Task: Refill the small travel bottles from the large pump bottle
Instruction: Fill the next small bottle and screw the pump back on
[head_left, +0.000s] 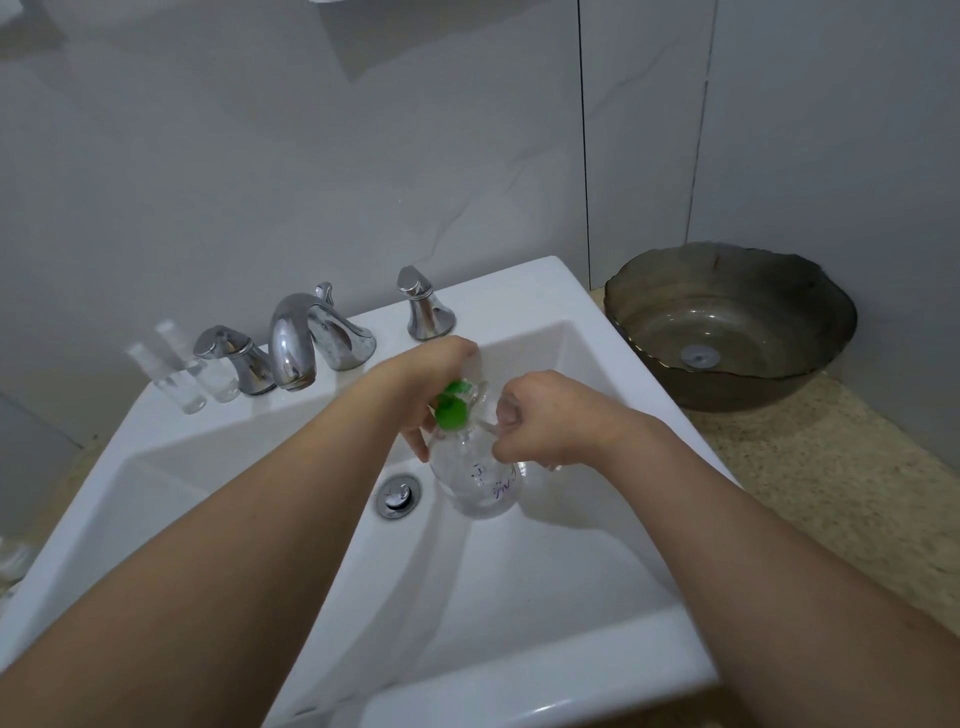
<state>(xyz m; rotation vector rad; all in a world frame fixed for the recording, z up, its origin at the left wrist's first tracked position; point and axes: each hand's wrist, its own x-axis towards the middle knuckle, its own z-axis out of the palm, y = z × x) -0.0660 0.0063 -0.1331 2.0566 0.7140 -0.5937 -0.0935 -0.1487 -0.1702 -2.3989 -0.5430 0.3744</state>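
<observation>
Left hand (436, 379) covers the top of the green pump (452, 408); nozzle direction can't be read. Right hand (545, 418) hides the far shoulder of the clear pump bottle (480, 483), and something small and clear in that hand is too blurred to identify. Purple print on the bottle is too small to read; fill level can't be judged through the clear wall. Two small bottles (176, 371) left of the tap (293, 340) are motion-blurred, caps and contents unclear. Sink (519, 597) near rim cut off by bottom edge. Clear objects at the left edge (13, 558) are cropped, unidentifiable.
</observation>
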